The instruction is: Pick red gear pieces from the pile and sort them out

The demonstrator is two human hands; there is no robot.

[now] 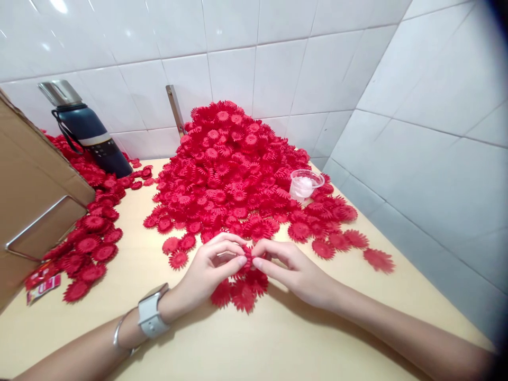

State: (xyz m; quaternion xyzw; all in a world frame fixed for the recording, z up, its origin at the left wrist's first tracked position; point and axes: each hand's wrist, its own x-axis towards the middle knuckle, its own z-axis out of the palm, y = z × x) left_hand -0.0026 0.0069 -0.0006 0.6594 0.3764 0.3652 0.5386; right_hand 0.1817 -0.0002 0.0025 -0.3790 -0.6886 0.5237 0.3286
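Between the fingertips of both hands is a small red paper flower point(248, 257), its petals bunched around the middle. My left hand point(220, 260) pinches it from the left, with a watch and a bangle on that wrist. From the right, my right hand point(291, 270) pinches the same flower between thumb and fingers. Several flat red flowers point(243, 294) lie on the table just below the hands. Behind them rises a large heap of red flowers point(230, 169). The fingers partly cover the held flower.
A clear plastic cup point(304, 185) with white contents sits at the heap's right side. At the left stand a dark blue flask point(93, 135), a cardboard box point(35, 196) and more red flowers point(93, 243). Small packets point(43, 283) lie by the box. Tiled walls point(278, 79) border the table point(309, 344).
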